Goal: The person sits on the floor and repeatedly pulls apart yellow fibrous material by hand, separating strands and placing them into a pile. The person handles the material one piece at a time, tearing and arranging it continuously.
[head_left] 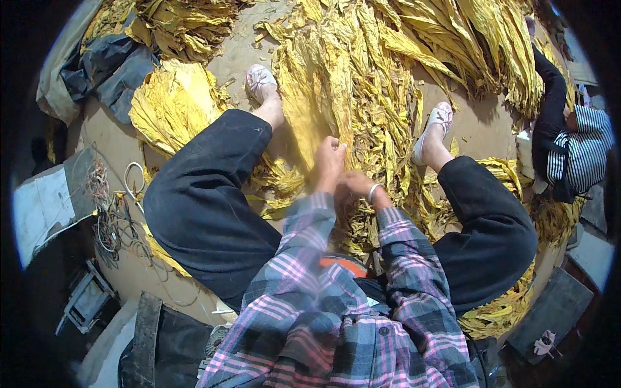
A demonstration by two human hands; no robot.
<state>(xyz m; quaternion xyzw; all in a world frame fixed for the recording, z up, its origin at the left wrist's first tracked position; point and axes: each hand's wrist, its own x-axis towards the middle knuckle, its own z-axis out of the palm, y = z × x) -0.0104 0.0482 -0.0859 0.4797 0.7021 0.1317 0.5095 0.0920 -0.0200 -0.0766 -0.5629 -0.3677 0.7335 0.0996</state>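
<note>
Between my outstretched legs lies a long heap of dried yellow leaves, which look like cured tobacco. My left hand is closed around the stem end of a broad leaf bundle that fans out away from me. Just below and to the right of it, close by the left wrist, is my right hand, with a pale bangle at the wrist. Motion blurs the right hand, and its fingers are partly hidden behind my left forearm, so its grip cannot be made out.
A separate leaf bundle rests left of my foot, near dark cloth. More leaves are piled at the far right. Coiled cords lie at left. Another person in a striped top sits at the right edge.
</note>
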